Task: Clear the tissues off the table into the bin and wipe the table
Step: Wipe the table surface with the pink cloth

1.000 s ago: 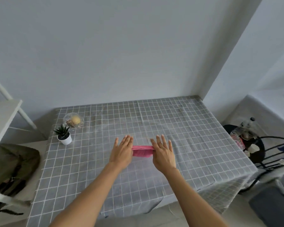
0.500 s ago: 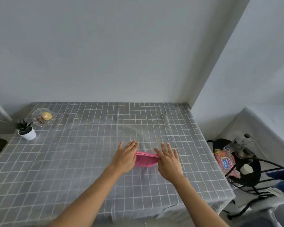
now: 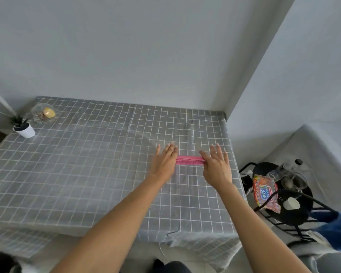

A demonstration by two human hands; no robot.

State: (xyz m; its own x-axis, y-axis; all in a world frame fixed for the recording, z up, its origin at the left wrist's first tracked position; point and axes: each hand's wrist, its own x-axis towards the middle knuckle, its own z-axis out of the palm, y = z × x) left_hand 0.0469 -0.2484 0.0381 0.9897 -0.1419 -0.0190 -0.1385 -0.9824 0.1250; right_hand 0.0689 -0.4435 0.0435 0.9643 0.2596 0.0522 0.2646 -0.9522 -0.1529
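Observation:
A folded pink cloth (image 3: 189, 160) lies on the grey checked tablecloth of the table (image 3: 87, 164), near its right edge. My left hand (image 3: 164, 161) presses flat on the cloth's left end. My right hand (image 3: 217, 166) presses flat on its right end, fingers stretched forward. Only the strip of cloth between the two hands shows. No tissues and no bin are in view.
A small potted plant (image 3: 24, 128) and a glass dish (image 3: 45, 114) with a yellow object stand at the table's far left. A black round side table (image 3: 291, 211) at the right carries a colourful packet (image 3: 265, 194) and a glass jug (image 3: 293, 180). Walls close off the back and right.
Both hands have slid the pink cloth rightward across the table, from near its middle to close by the right edge. The cloth now looks narrower between the hands.

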